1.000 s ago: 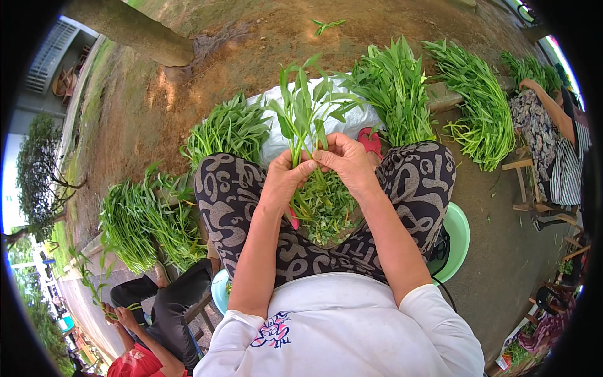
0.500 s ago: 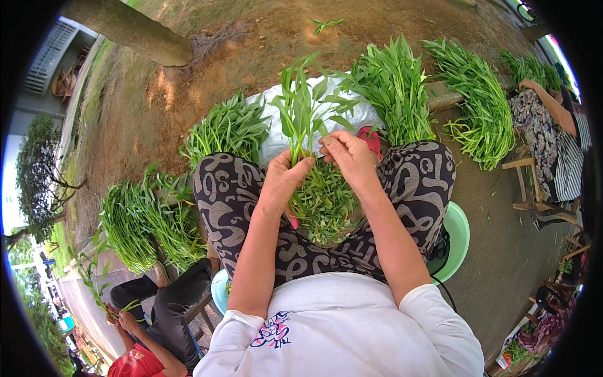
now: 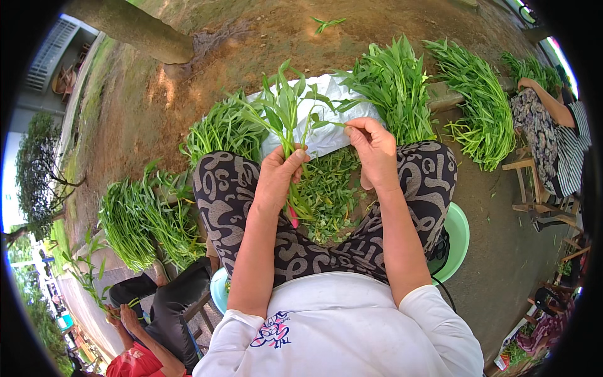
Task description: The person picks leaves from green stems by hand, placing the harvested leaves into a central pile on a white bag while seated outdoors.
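Left grip [image 3: 279, 173] is wrapped around a bunch of long green leafy stems [image 3: 286, 113], leaves sticking up past the fingers, stalk ends hanging below. Right grip [image 3: 375, 156] has thumb and forefinger pinching the end of a small narrow green sprig [image 3: 321, 123], off to the right of the bunch. Just below and between the grips there's a loose heap of small green leaves [image 3: 326, 195] (pretty messy, honestly). Beyond them lies a crinkled white plastic sheet [image 3: 326, 141], with a big leafy green bundle [image 3: 402, 94] past the right grip.
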`<action>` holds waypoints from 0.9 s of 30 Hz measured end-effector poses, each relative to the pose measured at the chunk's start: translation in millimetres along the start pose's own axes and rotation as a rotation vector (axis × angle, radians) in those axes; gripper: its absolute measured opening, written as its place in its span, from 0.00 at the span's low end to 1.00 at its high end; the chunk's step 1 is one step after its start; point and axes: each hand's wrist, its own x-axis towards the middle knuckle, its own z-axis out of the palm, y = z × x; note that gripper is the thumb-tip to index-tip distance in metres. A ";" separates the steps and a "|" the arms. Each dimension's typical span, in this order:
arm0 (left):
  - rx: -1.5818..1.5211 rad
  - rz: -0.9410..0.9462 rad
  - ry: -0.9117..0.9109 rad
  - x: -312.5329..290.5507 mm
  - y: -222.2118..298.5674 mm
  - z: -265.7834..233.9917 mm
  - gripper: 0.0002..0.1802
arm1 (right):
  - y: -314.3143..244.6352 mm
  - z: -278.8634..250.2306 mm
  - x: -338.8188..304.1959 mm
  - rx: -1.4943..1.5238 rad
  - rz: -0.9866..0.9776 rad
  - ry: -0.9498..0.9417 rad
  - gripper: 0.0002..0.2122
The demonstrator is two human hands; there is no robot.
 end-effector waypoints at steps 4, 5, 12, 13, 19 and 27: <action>-0.002 -0.014 -0.003 0.8 0.2 -2.2 0.10 | 1.5 -5.8 3.9 0.168 0.023 0.003 0.05; -0.002 -0.019 -0.008 1.4 -0.4 -3.0 0.10 | -0.1 -7.1 4.7 0.203 0.034 -0.001 0.05; 0.011 -0.023 -0.021 0.6 0.3 0.2 0.08 | -12.0 -13.5 4.1 0.420 0.185 -0.040 0.07; 0.010 -0.025 -0.020 0.5 0.6 0.7 0.08 | -11.2 -13.4 4.2 0.438 0.181 -0.044 0.07; -0.009 -0.004 -0.001 2.4 -3.2 -2.2 0.09 | -5.1 -9.5 2.7 0.574 0.242 -0.069 0.08; 0.006 -0.013 0.012 1.9 -1.7 0.3 0.07 | -6.5 -12.9 6.7 0.747 0.240 0.100 0.08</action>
